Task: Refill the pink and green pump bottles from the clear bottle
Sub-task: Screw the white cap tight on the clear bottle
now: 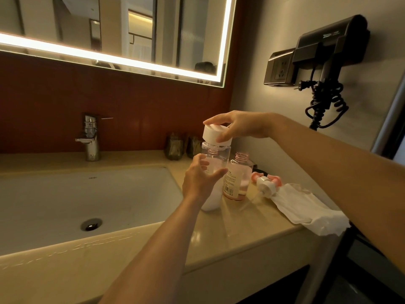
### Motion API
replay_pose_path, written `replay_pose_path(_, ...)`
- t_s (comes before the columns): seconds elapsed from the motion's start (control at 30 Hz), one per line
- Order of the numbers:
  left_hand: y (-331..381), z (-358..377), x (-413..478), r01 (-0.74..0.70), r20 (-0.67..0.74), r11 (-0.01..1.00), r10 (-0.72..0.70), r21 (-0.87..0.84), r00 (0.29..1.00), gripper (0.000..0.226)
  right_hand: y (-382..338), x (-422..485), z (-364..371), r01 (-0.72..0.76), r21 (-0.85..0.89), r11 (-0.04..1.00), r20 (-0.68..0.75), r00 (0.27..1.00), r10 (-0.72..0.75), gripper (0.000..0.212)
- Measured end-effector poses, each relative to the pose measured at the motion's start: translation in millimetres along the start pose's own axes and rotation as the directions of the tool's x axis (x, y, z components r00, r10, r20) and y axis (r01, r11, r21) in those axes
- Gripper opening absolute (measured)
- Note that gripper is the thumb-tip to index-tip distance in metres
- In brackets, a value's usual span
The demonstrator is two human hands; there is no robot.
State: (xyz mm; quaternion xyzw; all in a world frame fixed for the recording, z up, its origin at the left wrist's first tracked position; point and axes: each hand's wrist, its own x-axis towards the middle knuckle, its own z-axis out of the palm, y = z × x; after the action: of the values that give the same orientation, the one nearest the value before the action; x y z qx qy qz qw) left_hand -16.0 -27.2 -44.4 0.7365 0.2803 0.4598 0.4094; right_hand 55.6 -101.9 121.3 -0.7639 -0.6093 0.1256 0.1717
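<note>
Bottle [215,160] fills left hand [198,182]; right hand [243,125] pinches cap [214,133].

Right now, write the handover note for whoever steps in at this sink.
Left hand: grips the clear bottle around its body, upright on the counter.
Right hand: fingers curled round its white cap; whether it is loosened cannot be told.
Pink bottle: stands just right of the clear one, neck open. Its pump lies on the white cloth.
Done: pink bottle opened.
Left: uncap, pour, refit the pump, then the green bottle, which I cannot spot.
</note>
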Motion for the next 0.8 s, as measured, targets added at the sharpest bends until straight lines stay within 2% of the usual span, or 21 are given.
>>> replay_pose_path(0.07, 0.7, 0.1, -0.4, -0.001, -0.002, 1.000, 0.001, 0.002, 1.000, 0.076, -3.3, 0.8, 2.9, -0.054, -0.039, 0.998, -0.007, 0.999, 0.054, 0.062)
replay_pose_path(0.17, 1.5, 0.6, -0.4, -0.002, -0.004, 1.000, 0.002, -0.001, 1.000, 0.075, -7.5, 5.4, 11.2, -0.174, -0.169, 0.970, -0.229, 0.964, 0.133, 0.079)
replay_pose_path(0.23, 2.0, 0.6, -0.6, 0.000, 0.000, 1.000, 0.000, 0.002, 1.000, 0.075, -8.5, 7.7, 14.4, -0.201, -0.226, 0.953, -0.334, 0.935, 0.118, 0.078)
replay_pose_path(0.33, 2.8, -0.6, -1.3, 0.002, 0.003, 1.000, -0.002, 0.001, 1.000, 0.075, -9.3, 7.6, 11.8, -0.137, -0.197, 0.971, -0.272, 0.959, 0.081, 0.056)
replay_pose_path(0.4, 2.9, -1.2, -1.4, 0.002, -0.001, 1.000, -0.002, -0.004, 1.000, 0.074, -9.5, 5.5, 7.1, -0.076, -0.120, 0.990, -0.218, 0.975, 0.048, 0.050)
replay_pose_path(0.57, 3.5, -1.3, -1.6, 0.003, -0.002, 1.000, -0.003, -0.002, 1.000, 0.074, -1.5, 0.6, -0.5, 0.033, -0.029, 0.999, -0.090, 0.995, -0.036, 0.053)
replay_pose_path(0.7, 4.4, -1.2, -2.2, 0.004, -0.003, 1.000, -0.004, 0.000, 1.000, 0.074, 3.8, 0.1, -6.1, 0.045, 0.060, 0.997, -0.020, 0.999, -0.043, 0.057)
replay_pose_path(0.8, 5.3, -1.6, -3.0, 0.000, -0.005, 1.000, 0.000, 0.002, 1.000, 0.074, 4.3, 1.2, -7.7, 0.063, 0.034, 0.997, 0.009, 0.998, -0.064, 0.058)
